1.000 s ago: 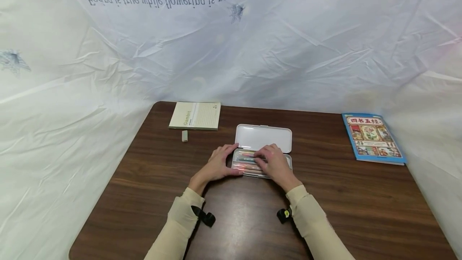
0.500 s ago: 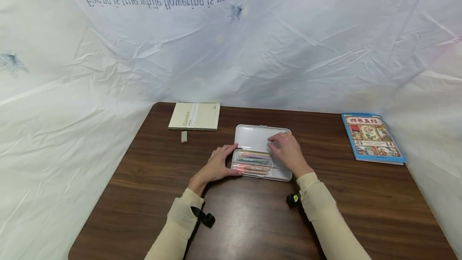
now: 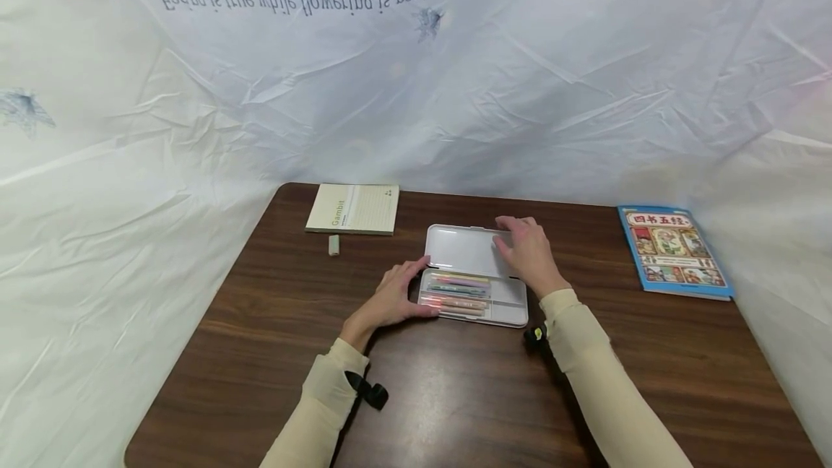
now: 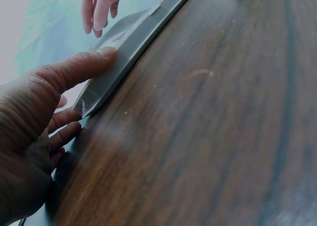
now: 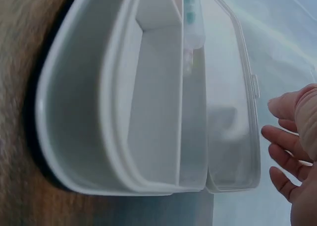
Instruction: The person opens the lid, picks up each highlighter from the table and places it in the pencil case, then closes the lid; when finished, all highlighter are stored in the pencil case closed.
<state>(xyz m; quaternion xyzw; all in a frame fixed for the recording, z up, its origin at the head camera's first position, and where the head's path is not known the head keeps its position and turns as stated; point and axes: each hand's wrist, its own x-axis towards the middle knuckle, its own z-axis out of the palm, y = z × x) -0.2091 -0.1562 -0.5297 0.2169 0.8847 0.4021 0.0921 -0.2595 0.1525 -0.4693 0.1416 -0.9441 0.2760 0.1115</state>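
A white pencil case (image 3: 510,293) lies opened out on the table, its lid (image 3: 458,248) folded back toward the far side. Several pens (image 3: 458,286) lie in its two long compartments, toward the left end. My left hand (image 3: 388,302) grips the case's left end; in the left wrist view the thumb of the left hand (image 4: 49,89) presses the front wall of the case (image 4: 119,65). At the lid's right edge is my right hand (image 3: 529,255), holding nothing. In the right wrist view the right hand's fingers (image 5: 285,159) are loosely bent and apart from the lid (image 5: 230,132).
A cream notebook (image 3: 354,209) lies at the table's far left, with a small pale eraser-like block (image 3: 334,245) in front of it. A blue picture-covered book (image 3: 674,251) lies at the right. White printed sheeting (image 3: 416,121) hangs behind the brown table (image 3: 624,352).
My right hand has left the pens, moving away and to the right to the lid's right edge. The pens and case stay in place. My left hand keeps its hold.
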